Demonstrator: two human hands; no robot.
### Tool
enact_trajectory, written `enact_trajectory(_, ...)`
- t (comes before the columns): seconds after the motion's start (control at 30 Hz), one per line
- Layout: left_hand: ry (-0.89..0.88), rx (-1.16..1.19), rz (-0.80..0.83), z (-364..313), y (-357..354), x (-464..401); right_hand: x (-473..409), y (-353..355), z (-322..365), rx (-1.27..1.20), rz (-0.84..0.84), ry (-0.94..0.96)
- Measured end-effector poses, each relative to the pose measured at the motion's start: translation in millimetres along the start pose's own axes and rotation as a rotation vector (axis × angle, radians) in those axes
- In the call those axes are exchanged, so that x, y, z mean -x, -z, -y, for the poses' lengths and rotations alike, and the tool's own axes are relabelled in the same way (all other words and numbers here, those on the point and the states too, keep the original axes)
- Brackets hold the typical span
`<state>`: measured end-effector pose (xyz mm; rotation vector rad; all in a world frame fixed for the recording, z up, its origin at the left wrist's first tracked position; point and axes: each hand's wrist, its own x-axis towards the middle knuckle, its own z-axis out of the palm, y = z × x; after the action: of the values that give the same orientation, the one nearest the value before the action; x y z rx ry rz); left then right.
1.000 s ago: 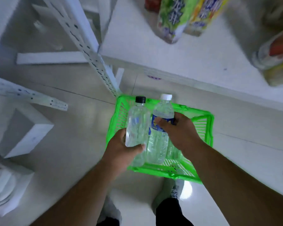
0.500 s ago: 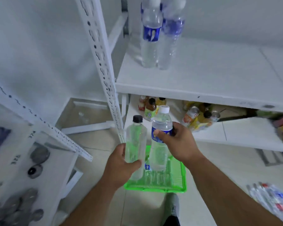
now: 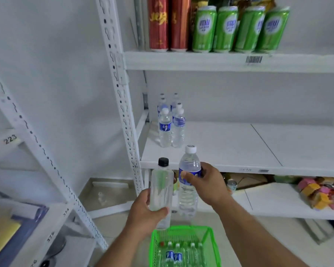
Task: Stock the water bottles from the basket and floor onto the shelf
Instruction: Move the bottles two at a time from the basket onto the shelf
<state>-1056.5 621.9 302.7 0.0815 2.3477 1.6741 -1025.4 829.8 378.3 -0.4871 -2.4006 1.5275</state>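
Currently each hand (image 3: 147, 209) grips one bottle (image 3: 161, 189).

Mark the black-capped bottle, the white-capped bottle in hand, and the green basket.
black-capped bottle (image 3: 161, 189), head view, on its clear body above the left hand.
white-capped bottle (image 3: 189, 164), head view, on its upper body below the cap.
green basket (image 3: 181, 229), head view, on its far rim.

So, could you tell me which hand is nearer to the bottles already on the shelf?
Right. The right hand with its white-capped bottle is just below and right of the shelf bottles; the left hand with the black-capped bottle sits lower.
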Motion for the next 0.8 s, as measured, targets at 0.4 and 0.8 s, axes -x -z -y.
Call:
enact_trajectory(0.4, -0.039, 0.023, -0.125, -53.1, -51.8, -21.2, -55.6, 47.1, -2.1, -0.098, 0.1, 0.045)
enact_trajectory(0.8, -0.033, -0.049, -0.169, -70.1, -61.2, -73.3, -106.5, 50.0, 9.3, -0.142, 0.091, 0.047)
